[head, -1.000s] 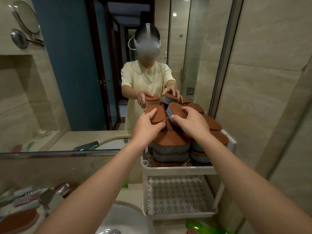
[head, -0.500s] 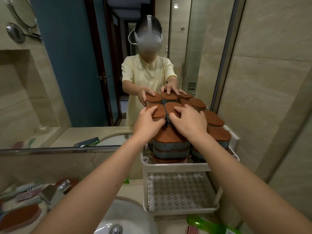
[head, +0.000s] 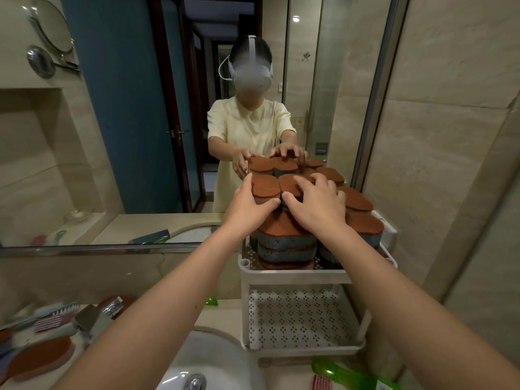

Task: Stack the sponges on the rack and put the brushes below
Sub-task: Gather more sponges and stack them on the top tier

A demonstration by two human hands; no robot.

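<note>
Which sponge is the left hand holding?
The top-left sponge of the pile: the left hand grips its sides, while the right hand holds its neighbour.

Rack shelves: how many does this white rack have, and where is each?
2. The upper shelf carries the stacked sponges; the lower shelf sits directly beneath it, its perforated floor showing. No further shelf seems hidden.
</note>
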